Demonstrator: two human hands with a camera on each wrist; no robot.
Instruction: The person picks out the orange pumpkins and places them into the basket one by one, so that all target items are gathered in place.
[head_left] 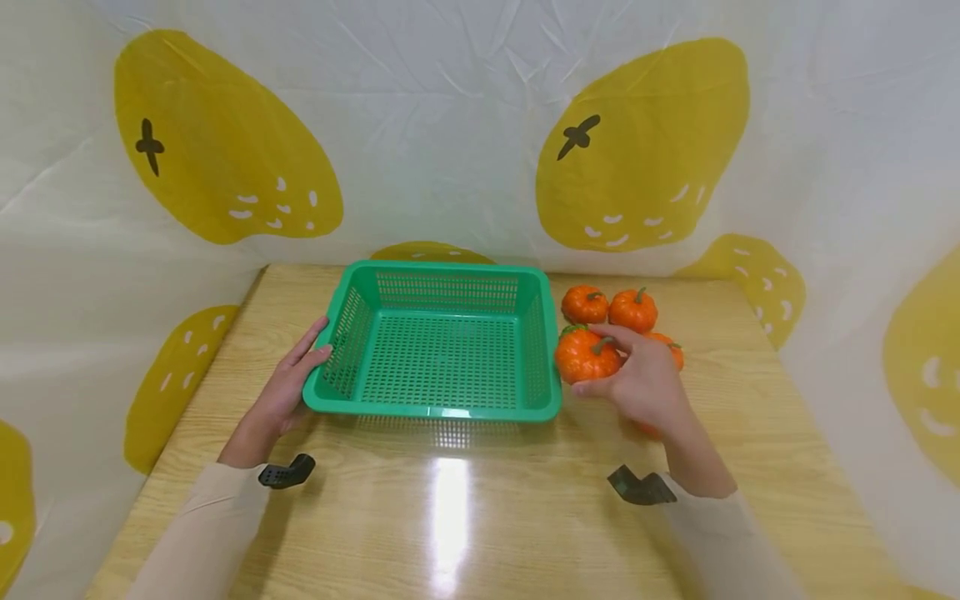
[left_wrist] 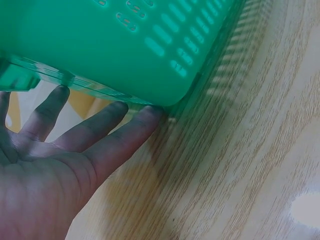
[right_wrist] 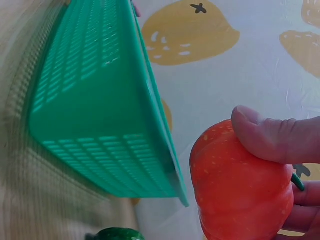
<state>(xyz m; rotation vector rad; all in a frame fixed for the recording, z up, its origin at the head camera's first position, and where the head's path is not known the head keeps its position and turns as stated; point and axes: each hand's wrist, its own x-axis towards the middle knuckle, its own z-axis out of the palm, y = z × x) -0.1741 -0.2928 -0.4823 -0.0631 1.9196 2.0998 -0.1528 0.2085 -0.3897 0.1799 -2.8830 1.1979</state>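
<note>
My right hand [head_left: 647,379] grips an orange toy pumpkin [head_left: 585,357] with a green stem, thumb on one side and fingers on the other. In the right wrist view the pumpkin [right_wrist: 240,185] is beside the green plastic basket [right_wrist: 90,125], outside its wall. My left hand [head_left: 288,383] touches the basket's left side; the left wrist view shows its extended fingers [left_wrist: 122,142] against the outer wall. Perforated and bare inside, the basket [head_left: 431,412] stands upright on the table. Two more pumpkins, one left [head_left: 585,304] and one right [head_left: 633,311], lie behind my right hand.
Another pumpkin [head_left: 667,350] is partly covered by my right hand, and a bit of orange [head_left: 649,430] shows under the wrist. A small green thing [right_wrist: 120,234] peeks in at the right wrist view's lower edge. A fruit-print cloth [head_left: 442,167] hangs behind the wooden table [head_left: 360,517].
</note>
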